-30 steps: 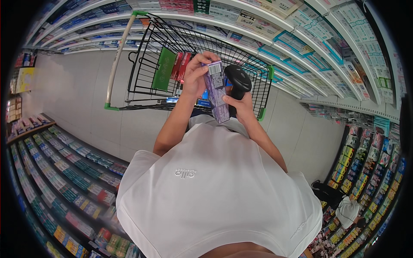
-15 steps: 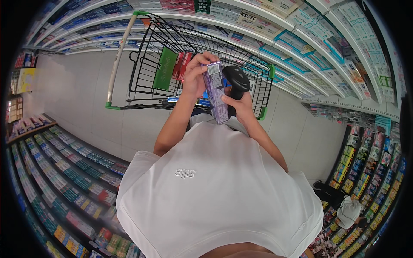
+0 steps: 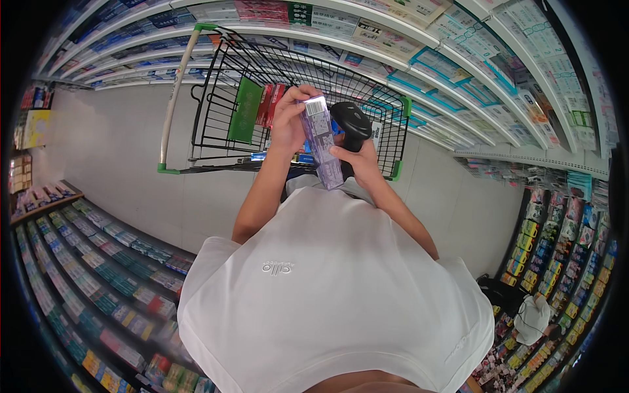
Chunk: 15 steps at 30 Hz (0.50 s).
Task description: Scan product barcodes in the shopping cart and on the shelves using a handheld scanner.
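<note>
A long purple box (image 3: 322,147), slim like a toothpaste carton, is tilted upright in front of my body, with a barcode on its far end. My left hand (image 3: 289,118) grips that far end, fingers bent over the edge. In my right hand (image 3: 361,160) is a black handheld barcode scanner (image 3: 352,123), its head beside the box's upper part. My right thumb also touches the box's side. Behind both hands stands a black wire shopping cart (image 3: 213,124) with green corners, holding red boxes (image 3: 269,105), a green panel (image 3: 245,110) and some blue packages.
Shelves of boxed goods (image 3: 386,46) run along the far side, right behind the cart. More shelves (image 3: 98,275) stand at lower left, and hanging packs (image 3: 557,255) fill a rack at right. Another person (image 3: 532,319) is near that rack. Grey floor (image 3: 124,137) lies left of the cart.
The cart and shelves have shifted slightly left in view. Both hands keep their holds; the box's far end sits a little lower and farther left.
</note>
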Each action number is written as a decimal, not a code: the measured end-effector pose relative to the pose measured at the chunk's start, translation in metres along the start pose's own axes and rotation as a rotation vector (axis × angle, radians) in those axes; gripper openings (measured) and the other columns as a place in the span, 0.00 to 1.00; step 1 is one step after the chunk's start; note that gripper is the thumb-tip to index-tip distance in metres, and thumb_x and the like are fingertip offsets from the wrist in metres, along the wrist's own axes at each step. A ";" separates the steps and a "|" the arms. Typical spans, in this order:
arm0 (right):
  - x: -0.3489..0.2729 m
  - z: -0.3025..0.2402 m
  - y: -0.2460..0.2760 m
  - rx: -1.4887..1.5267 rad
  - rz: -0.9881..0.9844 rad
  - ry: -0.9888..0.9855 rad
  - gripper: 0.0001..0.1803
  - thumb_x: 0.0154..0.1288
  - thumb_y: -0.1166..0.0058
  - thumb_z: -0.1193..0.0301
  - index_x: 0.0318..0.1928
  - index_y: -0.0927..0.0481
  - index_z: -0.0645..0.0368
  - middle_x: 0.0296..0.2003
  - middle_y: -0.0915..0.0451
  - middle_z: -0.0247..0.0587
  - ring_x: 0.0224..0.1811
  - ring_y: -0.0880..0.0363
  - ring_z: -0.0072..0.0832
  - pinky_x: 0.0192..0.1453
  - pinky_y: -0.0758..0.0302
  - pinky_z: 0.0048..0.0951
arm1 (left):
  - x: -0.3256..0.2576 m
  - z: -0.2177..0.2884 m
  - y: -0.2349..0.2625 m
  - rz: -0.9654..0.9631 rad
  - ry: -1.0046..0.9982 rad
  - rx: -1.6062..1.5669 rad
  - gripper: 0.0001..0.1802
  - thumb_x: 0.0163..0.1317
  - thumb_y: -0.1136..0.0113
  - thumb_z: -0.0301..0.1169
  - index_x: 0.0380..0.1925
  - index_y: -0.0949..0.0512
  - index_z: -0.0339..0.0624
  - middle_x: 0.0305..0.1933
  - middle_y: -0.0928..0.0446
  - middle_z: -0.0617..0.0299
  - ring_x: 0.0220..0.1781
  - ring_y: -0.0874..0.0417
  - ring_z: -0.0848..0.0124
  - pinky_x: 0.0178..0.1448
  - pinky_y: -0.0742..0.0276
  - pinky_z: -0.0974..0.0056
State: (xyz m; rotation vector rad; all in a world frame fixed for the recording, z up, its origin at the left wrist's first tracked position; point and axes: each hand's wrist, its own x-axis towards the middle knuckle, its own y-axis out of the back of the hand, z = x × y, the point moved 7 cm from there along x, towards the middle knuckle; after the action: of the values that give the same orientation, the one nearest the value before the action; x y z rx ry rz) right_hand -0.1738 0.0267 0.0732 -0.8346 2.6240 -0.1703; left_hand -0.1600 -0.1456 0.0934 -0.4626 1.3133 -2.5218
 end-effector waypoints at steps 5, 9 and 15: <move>0.004 0.000 0.004 0.002 0.003 -0.013 0.19 0.50 0.29 0.72 0.42 0.21 0.65 0.35 0.18 0.39 0.32 0.20 0.23 0.33 0.23 0.24 | 0.002 -0.001 -0.001 0.017 -0.005 0.018 0.06 0.55 0.47 0.26 0.34 0.27 0.39 0.46 0.27 0.54 0.55 0.28 0.62 0.61 0.32 0.59; 0.006 -0.006 0.010 0.015 0.011 -0.011 0.20 0.49 0.29 0.72 0.42 0.21 0.65 0.34 0.18 0.38 0.32 0.20 0.23 0.33 0.23 0.24 | 0.008 -0.006 -0.005 0.003 0.005 0.015 0.06 0.55 0.47 0.26 0.34 0.27 0.38 0.46 0.28 0.54 0.55 0.28 0.60 0.61 0.32 0.57; 0.009 -0.012 0.021 0.024 -0.001 -0.016 0.20 0.49 0.29 0.73 0.42 0.21 0.65 0.34 0.18 0.38 0.32 0.20 0.22 0.33 0.25 0.23 | 0.010 -0.016 -0.009 0.029 -0.003 0.027 0.07 0.56 0.47 0.26 0.35 0.27 0.38 0.47 0.28 0.53 0.56 0.28 0.60 0.62 0.32 0.56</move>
State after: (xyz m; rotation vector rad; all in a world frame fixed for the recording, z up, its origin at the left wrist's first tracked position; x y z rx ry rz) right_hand -0.1965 0.0386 0.0765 -0.8265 2.6014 -0.1942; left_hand -0.1757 -0.1325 0.0942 -0.4384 1.2742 -2.5112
